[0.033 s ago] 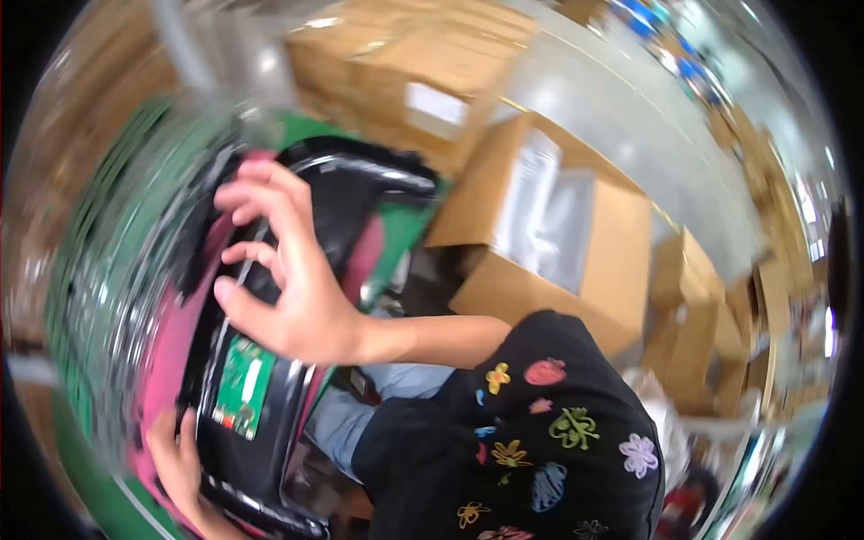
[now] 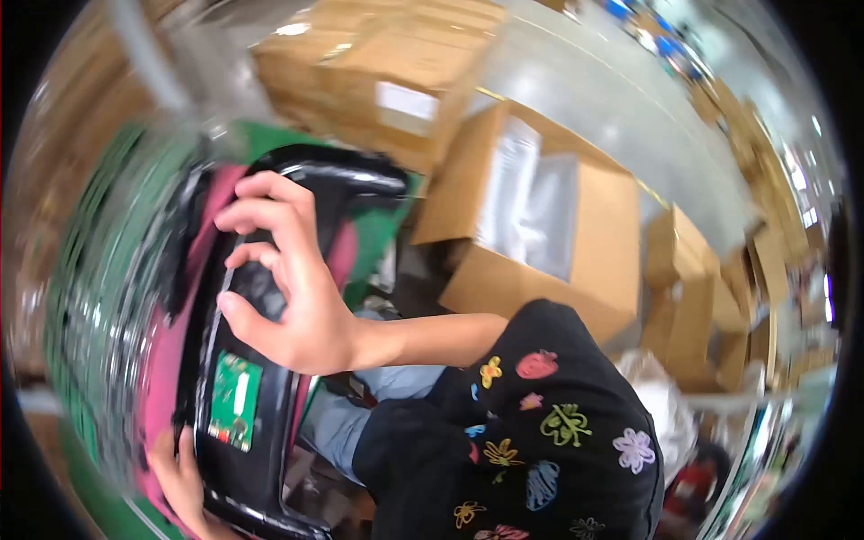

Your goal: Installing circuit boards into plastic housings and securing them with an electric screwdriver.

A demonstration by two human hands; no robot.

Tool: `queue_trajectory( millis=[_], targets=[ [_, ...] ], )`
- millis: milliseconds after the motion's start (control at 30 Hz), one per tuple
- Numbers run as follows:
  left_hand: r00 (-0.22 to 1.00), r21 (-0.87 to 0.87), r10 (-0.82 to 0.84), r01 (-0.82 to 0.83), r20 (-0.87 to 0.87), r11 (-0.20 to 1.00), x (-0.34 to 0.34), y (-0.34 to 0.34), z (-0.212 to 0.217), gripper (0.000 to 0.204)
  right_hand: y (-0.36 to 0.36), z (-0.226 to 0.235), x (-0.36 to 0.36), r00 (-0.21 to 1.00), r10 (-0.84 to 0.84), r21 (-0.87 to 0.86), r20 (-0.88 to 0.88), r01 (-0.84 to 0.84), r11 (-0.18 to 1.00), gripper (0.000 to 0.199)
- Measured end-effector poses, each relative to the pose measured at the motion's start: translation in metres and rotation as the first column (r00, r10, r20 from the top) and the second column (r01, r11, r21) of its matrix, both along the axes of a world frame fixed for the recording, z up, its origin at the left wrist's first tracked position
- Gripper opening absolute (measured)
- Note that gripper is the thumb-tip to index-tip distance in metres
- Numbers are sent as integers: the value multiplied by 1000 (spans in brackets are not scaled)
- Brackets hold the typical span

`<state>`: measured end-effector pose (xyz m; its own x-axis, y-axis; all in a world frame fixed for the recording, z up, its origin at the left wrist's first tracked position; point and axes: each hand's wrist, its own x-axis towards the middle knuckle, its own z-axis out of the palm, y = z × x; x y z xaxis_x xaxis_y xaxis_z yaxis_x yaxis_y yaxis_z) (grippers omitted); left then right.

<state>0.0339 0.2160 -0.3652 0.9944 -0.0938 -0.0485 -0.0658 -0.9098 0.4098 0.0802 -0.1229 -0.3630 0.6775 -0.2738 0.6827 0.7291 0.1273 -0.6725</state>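
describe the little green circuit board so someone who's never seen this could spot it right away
Start at the long black plastic housing on the left, gripped by the right hand. Below that hand sits a small green circuit board, just above the left hand. It is the only green rectangle on the black part.

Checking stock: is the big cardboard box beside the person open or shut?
Open: the cardboard box has no flaps over its top, and clear plastic wrapping shows inside.
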Motion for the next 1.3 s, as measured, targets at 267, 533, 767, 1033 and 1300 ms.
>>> queue_trajectory(
  millis=[267,533,767,1033,1300],
  targets=[
    [828,-5,-89,111,553,994,-40,-54,41,15,-217,-131,-85,463,-885,-532,-50,738,416,50],
    [740,-292,105,127,664,948,-57,-58,21,27,-366,-287,-233,-464,-702,-699,-539,-219,681,56],
    [738,-383,59,278,672,881,-53,-88,8,26,-420,-254,-275,-374,-887,-540,-272,-703,462,54],
    [697,-476,111,356,709,804,-64,-95,-13,25,-419,-256,-313,-133,-950,-792,-282,-526,309,46],
    [654,-532,145,443,742,722,-69,-107,-35,25,-398,-255,-262,-91,-842,-626,-531,-628,462,53]
  ],
)
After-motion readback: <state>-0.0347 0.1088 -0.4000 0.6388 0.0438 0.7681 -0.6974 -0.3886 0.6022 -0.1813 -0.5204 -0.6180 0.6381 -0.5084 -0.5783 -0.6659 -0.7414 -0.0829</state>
